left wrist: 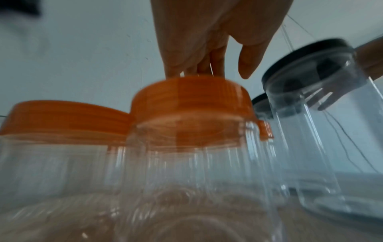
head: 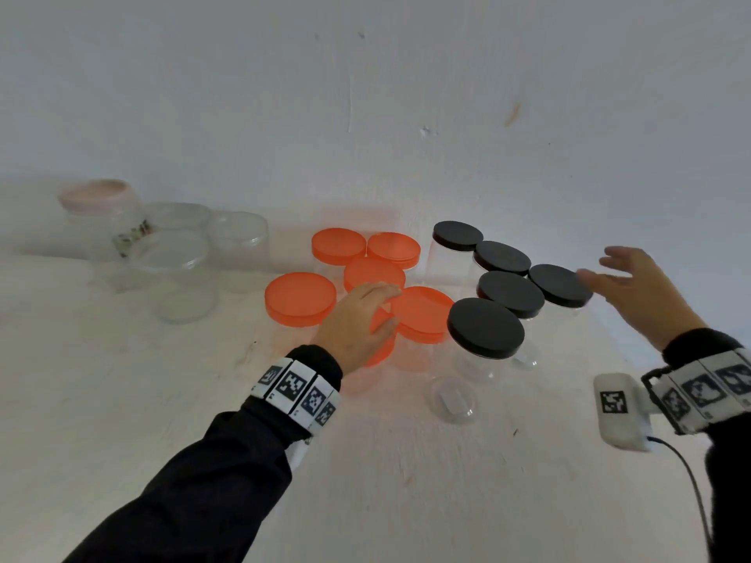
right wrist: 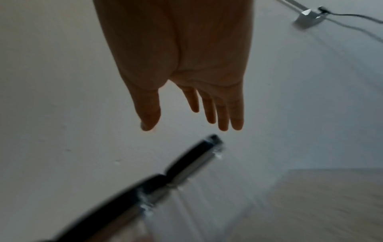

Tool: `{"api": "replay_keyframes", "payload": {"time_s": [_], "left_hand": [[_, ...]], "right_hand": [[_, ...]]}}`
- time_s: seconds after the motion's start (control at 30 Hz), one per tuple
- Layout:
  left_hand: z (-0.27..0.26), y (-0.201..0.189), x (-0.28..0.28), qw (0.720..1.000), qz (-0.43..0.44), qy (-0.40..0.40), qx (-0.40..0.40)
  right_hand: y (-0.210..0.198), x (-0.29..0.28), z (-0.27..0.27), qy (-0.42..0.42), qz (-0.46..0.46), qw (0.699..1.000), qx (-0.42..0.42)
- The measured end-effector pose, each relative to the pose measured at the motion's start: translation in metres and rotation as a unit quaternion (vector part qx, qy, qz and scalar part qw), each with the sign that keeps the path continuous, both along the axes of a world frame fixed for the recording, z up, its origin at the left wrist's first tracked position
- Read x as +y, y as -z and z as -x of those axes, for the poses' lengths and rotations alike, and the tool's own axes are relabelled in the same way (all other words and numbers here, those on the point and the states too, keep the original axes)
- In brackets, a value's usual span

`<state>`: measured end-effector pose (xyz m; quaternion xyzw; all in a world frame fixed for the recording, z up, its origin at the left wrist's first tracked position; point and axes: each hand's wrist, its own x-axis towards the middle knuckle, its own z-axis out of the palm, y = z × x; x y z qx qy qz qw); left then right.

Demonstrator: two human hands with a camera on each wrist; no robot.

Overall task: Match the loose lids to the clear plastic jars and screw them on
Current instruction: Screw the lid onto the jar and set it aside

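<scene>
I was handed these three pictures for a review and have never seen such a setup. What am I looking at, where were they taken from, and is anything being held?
There is no machine here: a person works with two bare hands. The wide picture comes from a camera on the head; the other two come from cameras on each wrist, looking along the fingers. The left hand rests on the round orange plastic lid of a clear plastic jar; whether it grips is unclear. The right hand is spread open over the black-lidded clear jars, holding nothing. Also on the pale table: more orange-lidded jars, uncapped clear jars and one small clear loose lid.
</scene>
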<state>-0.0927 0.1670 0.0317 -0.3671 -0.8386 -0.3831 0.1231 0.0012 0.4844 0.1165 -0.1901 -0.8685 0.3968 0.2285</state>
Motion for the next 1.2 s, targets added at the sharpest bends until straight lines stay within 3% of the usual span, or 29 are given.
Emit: {"api": "replay_keyframes", "payload": {"time_s": [0.17, 0.33, 0.5, 0.67, 0.87, 1.07, 1.2], "left_hand": [[0.004, -0.021, -0.051, 0.999, -0.051, -0.005, 0.013], [0.005, -0.025, -0.129, 0.999, -0.031, -0.034, 0.001], [0.000, -0.012, -0.224, 0.992, -0.003, -0.114, -0.051], [-0.009, 0.007, -0.320, 0.972, 0.060, -0.215, -0.079], [-0.030, 0.023, -0.417, 0.917, 0.202, -0.312, -0.142], [-0.047, 0.033, -0.481, 0.837, 0.349, -0.372, -0.196], [-0.053, 0.035, -0.504, 0.778, 0.454, -0.360, -0.242]], "right_hand": [[-0.062, -0.075, 0.011, -0.101, -0.032, 0.985, 0.137], [-0.085, -0.187, 0.029, -0.263, -0.068, 0.953, 0.132], [-0.061, -0.287, 0.060, -0.393, -0.134, 0.908, 0.056], [-0.015, -0.358, 0.098, -0.465, -0.223, 0.857, -0.017], [0.024, -0.418, 0.151, -0.474, -0.295, 0.827, -0.070], [0.046, -0.455, 0.197, -0.420, -0.336, 0.838, -0.093], [0.062, -0.463, 0.212, -0.379, -0.355, 0.846, -0.121]]}}
